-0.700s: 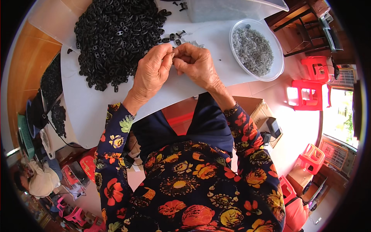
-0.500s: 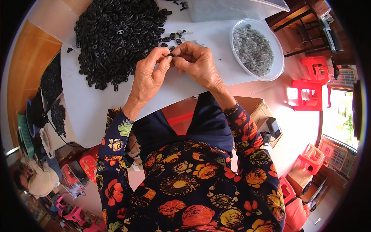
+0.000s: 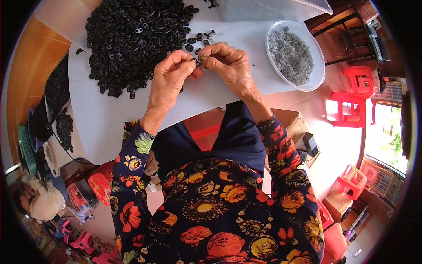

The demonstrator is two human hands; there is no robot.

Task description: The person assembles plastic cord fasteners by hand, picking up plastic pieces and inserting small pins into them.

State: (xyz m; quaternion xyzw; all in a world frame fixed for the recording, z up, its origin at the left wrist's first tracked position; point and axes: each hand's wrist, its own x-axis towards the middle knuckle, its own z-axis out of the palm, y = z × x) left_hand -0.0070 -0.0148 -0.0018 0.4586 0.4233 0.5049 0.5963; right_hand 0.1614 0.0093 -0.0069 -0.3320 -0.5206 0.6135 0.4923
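Observation:
Both my hands meet over the near part of the white table (image 3: pixel 118 132), fingertips almost touching. My left hand (image 3: pixel 171 77) pinches a small black piece (image 3: pixel 197 62) between thumb and index finger; it looks like one of the oval two-holed pieces, though the fingers cover most of it. Close against it, my right hand (image 3: pixel 228 66) has its thumb and index finger pressed together, and whatever they hold is too small to make out. Just beyond my hands rises a large pile of black oval pieces with two holes (image 3: pixel 136 42). Several loose black pieces (image 3: pixel 191 40) lie beside it.
To the right, a round clear tub (image 3: pixel 322 72) holds many tiny transparent parts (image 3: pixel 290 57). A translucent bin (image 3: pixel 263 11) stands at the far edge. Red stools (image 3: pixel 349 108) are on the floor at right. Another person (image 3: pixel 46 202) sits at lower left.
My right hand has lifted slightly away and to the right, so a small gap shows at the fingertips. The left hand keeps its pinch on the black piece.

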